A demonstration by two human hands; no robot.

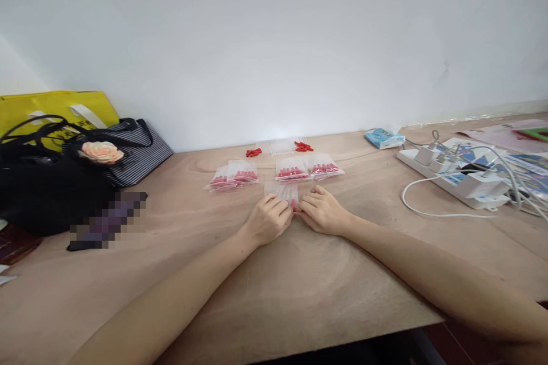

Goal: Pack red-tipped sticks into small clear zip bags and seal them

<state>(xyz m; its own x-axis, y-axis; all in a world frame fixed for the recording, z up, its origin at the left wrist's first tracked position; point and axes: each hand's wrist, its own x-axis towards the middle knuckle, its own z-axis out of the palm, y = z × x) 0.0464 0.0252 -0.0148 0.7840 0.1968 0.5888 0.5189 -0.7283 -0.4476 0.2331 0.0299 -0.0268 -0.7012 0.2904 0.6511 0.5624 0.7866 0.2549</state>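
My left hand (268, 220) and my right hand (324, 211) meet at the near edge of a small clear plastic bag (281, 189) on the table. The fingers of both are closed, pinching that edge. A red piece (293, 203) shows between the hands; the rest of the bag's near part is hidden by my fingers. Just beyond lie filled bags with rows of red pieces: one group (292, 173) straight ahead, another bag (324, 167) on its right, and a stack (242, 174) to the left.
Loose red pieces lie in two small piles, left (253, 153) and right (303, 147), beside flat clear bags (280, 147) near the wall. A power strip (454, 179) with white cables and a blue tissue pack (384, 138) are right. Bags (145, 151) and a dark pixelated object (109, 221) sit left.
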